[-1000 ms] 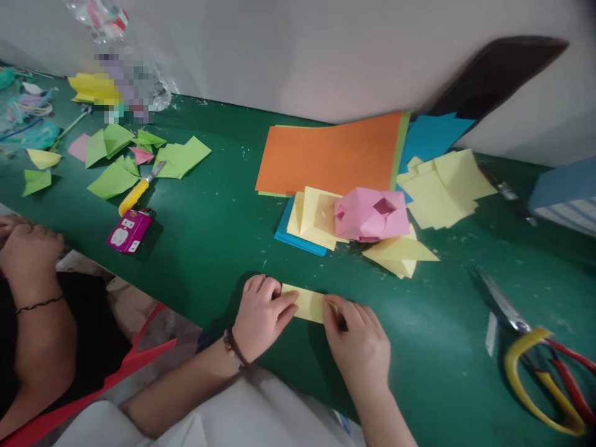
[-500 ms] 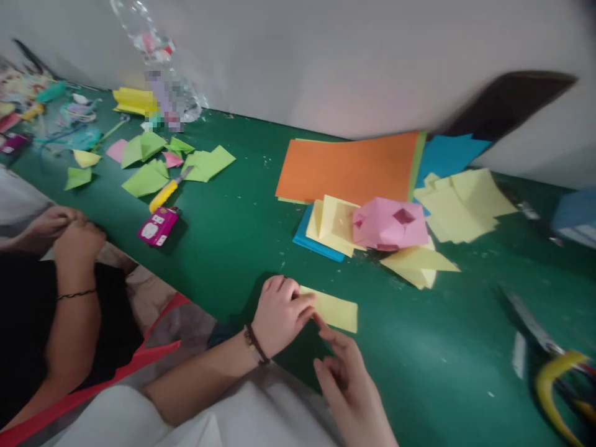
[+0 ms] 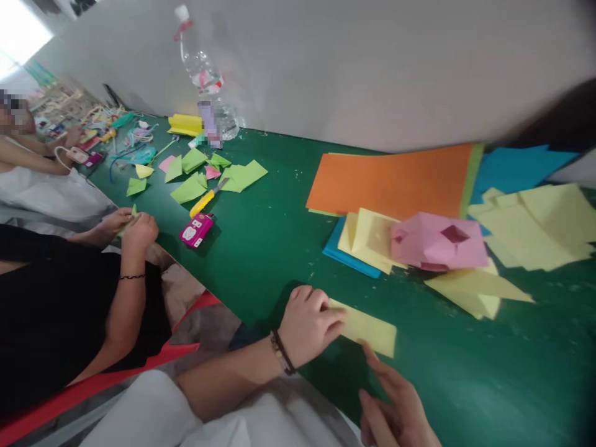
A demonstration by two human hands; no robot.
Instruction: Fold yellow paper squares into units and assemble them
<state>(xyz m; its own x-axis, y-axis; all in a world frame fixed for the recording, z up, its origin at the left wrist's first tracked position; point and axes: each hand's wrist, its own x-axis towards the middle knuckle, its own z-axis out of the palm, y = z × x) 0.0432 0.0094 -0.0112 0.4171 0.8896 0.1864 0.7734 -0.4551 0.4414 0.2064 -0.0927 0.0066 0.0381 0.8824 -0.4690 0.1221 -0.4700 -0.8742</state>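
Note:
A folded strip of pale yellow paper [image 3: 372, 330] lies flat on the green table. My left hand [image 3: 310, 326], fingers curled and thumb stretched over the strip, holds its left end against the tabletop. My right hand [image 3: 395, 397] is at the lower edge of the strip. Its index finger points out and touches that edge, while the thumb is apart and the other fingers are bent and partly out of view. Just beyond the strip, a pink folded paper box [image 3: 437, 242] with a diamond-shaped hole rests on yellow paper pieces [image 3: 372, 236].
Orange sheets [image 3: 395, 180] lie at the back, with blue paper [image 3: 516, 166] and more yellow sheets [image 3: 544, 223] at right. A yellow-handled knife [image 3: 203, 203], purple box [image 3: 196, 230] and green paper scraps [image 3: 244, 176] lie left. A co-worker's hands [image 3: 139, 230] hold green paper.
My right hand has let go of the strip's right end and slid its index finger along the lower edge. My left hand stays on the strip. The view has swung left.

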